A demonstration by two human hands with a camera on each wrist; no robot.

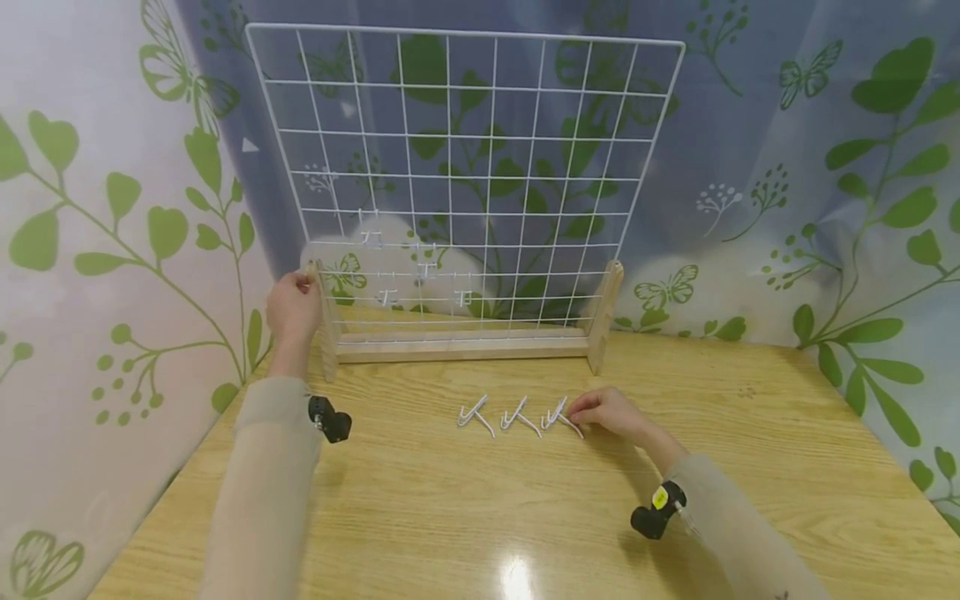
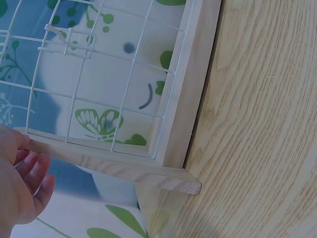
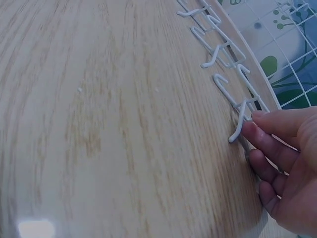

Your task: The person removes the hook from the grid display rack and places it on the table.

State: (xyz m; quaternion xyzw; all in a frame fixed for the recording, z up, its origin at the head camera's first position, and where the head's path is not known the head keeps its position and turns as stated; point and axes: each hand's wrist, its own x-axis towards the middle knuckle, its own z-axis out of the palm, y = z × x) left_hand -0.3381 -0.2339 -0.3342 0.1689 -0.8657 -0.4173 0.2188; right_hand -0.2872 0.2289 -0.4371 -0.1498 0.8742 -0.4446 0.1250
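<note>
A white wire grid panel (image 1: 492, 177) stands upright in a wooden base (image 1: 465, 344). My left hand (image 1: 292, 306) grips the top of the left wooden upright (image 2: 106, 163), its lower fingers loosely bent beside the wood. On the table, three white wire hooks lie in a row: a left hook (image 1: 476, 414), a middle hook (image 1: 519, 417) and a right hook (image 1: 558, 416). With thumb and index finger, my right hand (image 1: 611, 412) pinches the right end of the right hook (image 3: 241, 106). That hook still lies close over the tabletop.
Several white hooks hang on the lower left and middle of the grid, among them an upper-left hook (image 1: 371, 239) and a lower hook (image 1: 463, 297). The wooden table (image 1: 420, 500) reaches a leaf-patterned curtain (image 1: 757, 167) behind the rack.
</note>
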